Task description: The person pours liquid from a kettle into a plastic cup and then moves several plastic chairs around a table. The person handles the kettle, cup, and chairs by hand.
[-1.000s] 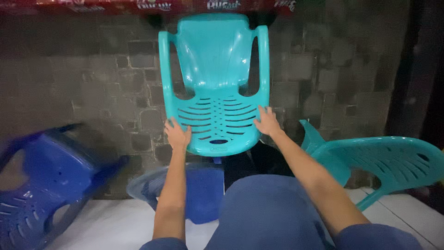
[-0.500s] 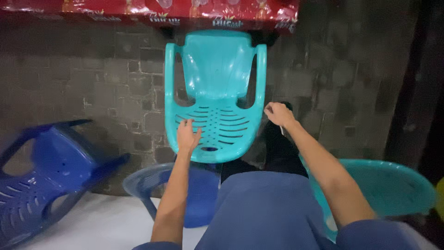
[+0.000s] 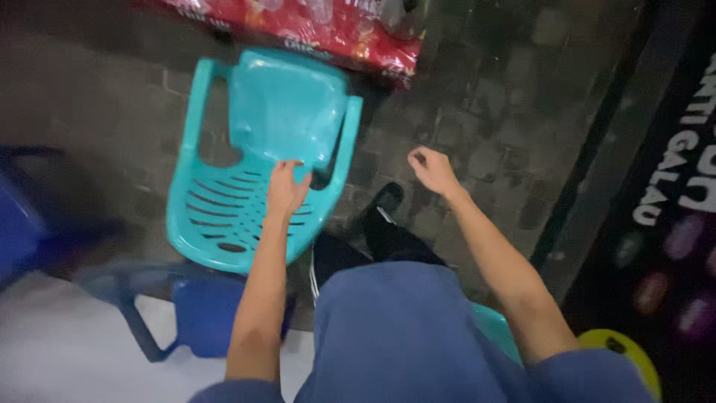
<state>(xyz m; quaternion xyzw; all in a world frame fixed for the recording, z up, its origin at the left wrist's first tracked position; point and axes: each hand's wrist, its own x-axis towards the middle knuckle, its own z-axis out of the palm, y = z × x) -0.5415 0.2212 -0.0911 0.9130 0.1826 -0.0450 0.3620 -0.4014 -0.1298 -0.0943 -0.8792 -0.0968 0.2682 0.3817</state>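
Blue cloth of our shirt fills the bottom of the frame, with a blue chair (image 3: 198, 302) at lower left and a yellow object (image 3: 626, 354) at lower right. Above centre, our left hand (image 3: 287, 190) now rests alone, fingers spread, on the slatted seat of the turquoise chair (image 3: 253, 157). Our right hand (image 3: 432, 170) has come off the chair and hangs loosely curled over the paving, holding nothing. Since a second ago, the chair has swung askew toward the upper left, beneath red packaging (image 3: 298, 22).
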